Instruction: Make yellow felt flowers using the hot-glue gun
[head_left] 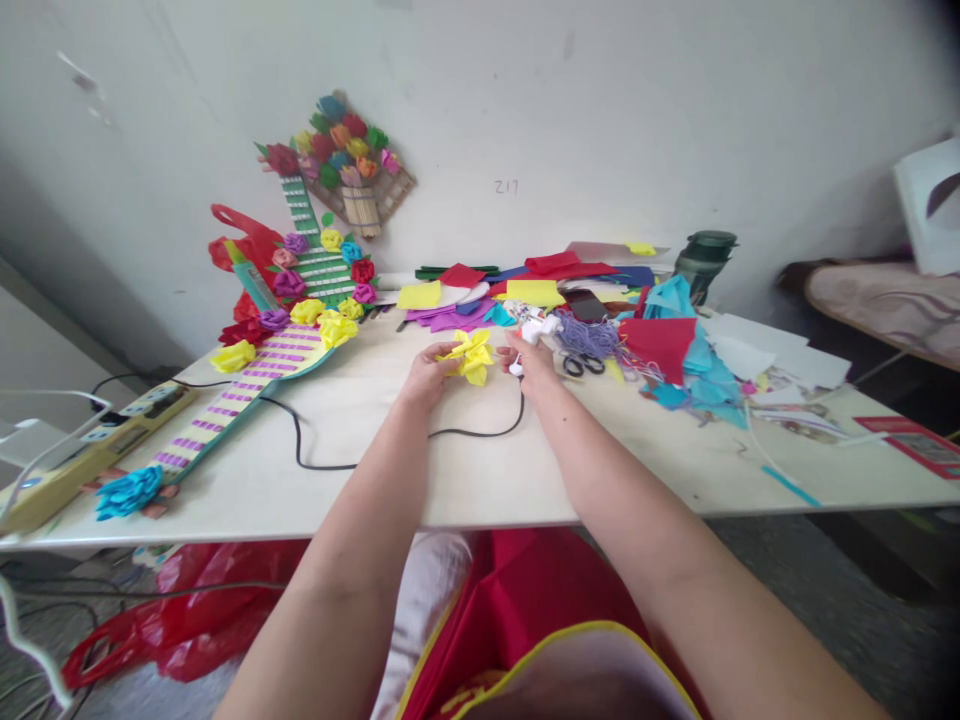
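Observation:
My left hand (430, 376) is closed on a yellow paper flower (474, 358), its fingers at the flower's left edge. In my right hand (534, 366) is a white glue gun (537, 328), whose black cord (480, 432) runs down and left across the table. The two hands are a short way apart, with the flower between them. Black-handled scissors (583, 365) lie just right of my right hand, beside a tangle of purple string (589, 334).
On the left lies a flower-decorated board with purple strips (259, 375), near a power strip (154, 405). Coloured paper sheets (532, 292) and a phone (585, 305) are at the back. A dark green bottle (703, 262) stands by the wall. Blue scraps (712, 385) cover the right side.

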